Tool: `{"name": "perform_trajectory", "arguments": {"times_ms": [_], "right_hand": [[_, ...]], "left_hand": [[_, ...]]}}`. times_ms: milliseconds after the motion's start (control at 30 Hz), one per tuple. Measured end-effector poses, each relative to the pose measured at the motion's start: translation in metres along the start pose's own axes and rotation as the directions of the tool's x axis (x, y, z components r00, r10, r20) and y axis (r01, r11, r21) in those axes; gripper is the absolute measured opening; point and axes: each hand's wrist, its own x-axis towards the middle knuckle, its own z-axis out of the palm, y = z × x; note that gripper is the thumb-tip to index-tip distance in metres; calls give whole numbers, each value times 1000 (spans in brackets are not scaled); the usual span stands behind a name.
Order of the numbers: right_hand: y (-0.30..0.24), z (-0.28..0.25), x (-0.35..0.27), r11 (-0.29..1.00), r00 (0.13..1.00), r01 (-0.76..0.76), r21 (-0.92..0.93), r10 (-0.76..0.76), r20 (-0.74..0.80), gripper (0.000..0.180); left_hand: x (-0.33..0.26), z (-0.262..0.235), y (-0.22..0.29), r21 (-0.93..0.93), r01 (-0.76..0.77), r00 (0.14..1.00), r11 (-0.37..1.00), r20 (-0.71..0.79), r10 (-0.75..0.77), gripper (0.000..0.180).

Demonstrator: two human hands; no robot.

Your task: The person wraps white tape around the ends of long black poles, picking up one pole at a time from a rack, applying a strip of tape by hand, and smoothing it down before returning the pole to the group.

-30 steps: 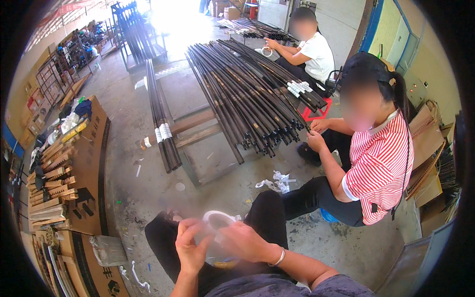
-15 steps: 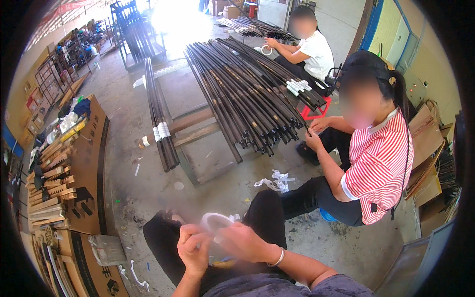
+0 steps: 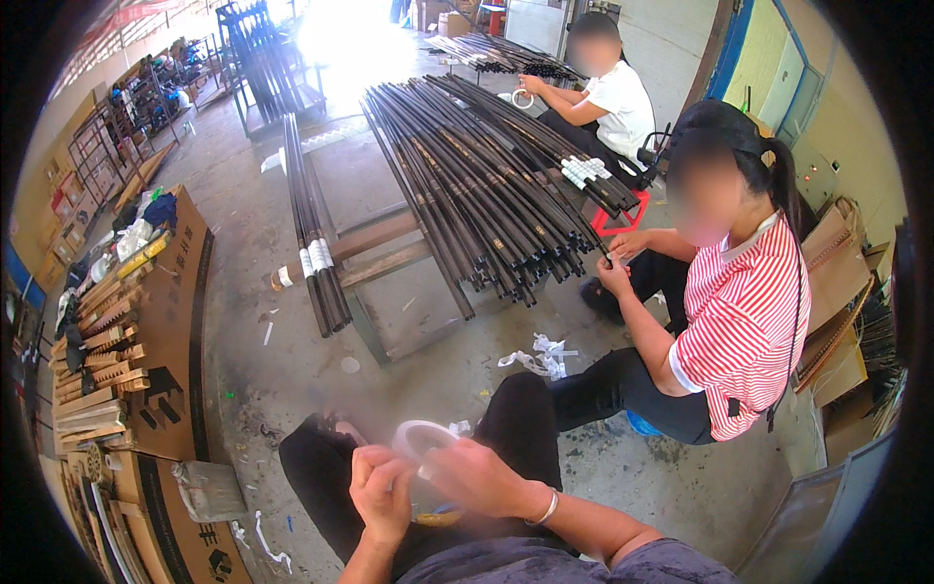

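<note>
Over my lap, a roll of white tape is held up between my two hands. My right hand, a band round its wrist, is closed around the roll's near right side. Beside the roll's left edge is my left hand, its fingers curled together in a pinch; whatever lies between them is hidden. A blurred yellow thing shows just below my hands.
Ahead lies a spread of dark poles on a stand, with a smaller wrapped bundle to its left. Two co-workers sit at the right, the nearer in a striped shirt. Cartons with wooden pieces stand left. Tape scraps litter the floor.
My hands and the tape roll stay almost in place. The nearer co-worker's hands shift slightly at the pole ends.
</note>
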Motion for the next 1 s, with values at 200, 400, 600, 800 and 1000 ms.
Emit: {"name": "perform_trajectory", "arguments": {"times_ms": [200, 400, 600, 800, 1000], "right_hand": [[6, 6, -5, 998, 1000, 16, -63, -17, -14, 27], [3, 5, -1, 999, 998, 33, -31, -35, -46, 27], [8, 6, -4, 997, 999, 34, -65, -36, -21, 26], [11, 5, -4, 998, 999, 26, -52, -27, -17, 25], [13, 5, -6, 999, 1000, -5, -51, 5, 0, 27]], "left_hand": [[-1, 2, 0, 13, -37, 999, 999, -8, 37, 19], [-3, 0, -4, 53, -57, 998, 997, -2, 58, 21], [-4, 2, -6, 83, -100, 995, 992, 32, 97, 21], [-3, 4, -6, 76, -117, 992, 990, 54, 113, 21], [-5, 6, -7, 79, -120, 990, 990, 79, 114, 21]]}}
